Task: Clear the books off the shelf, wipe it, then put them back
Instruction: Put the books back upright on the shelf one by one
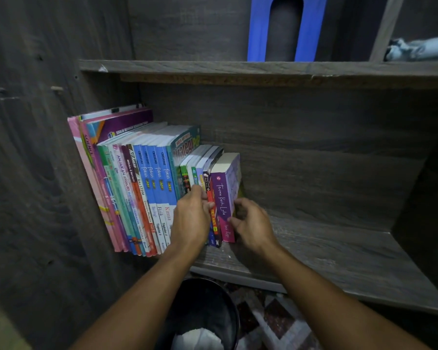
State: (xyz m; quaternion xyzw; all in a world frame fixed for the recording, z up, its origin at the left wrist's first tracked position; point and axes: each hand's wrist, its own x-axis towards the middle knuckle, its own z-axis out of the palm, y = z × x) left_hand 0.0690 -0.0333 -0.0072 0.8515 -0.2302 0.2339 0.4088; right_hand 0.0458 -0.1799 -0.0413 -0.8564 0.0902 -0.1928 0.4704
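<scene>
A row of upright books (142,188) fills the left end of a dark wooden shelf (339,253). The rightmost is a purple paperback (224,195) with white script on its spine. My left hand (191,218) lies against the spines of the small books just left of it, fingers curled over their edges. My right hand (250,223) holds the purple paperback from its right side, thumb at the spine and fingers behind the cover. Both hands bracket the last few books of the row.
An upper shelf board (263,68) carries a blue arched object (286,29) and a pale bundle of cloth (420,49). A dark bin (205,314) with white paper inside stands on the patterned floor below. A wooden side panel (36,173) walls the left.
</scene>
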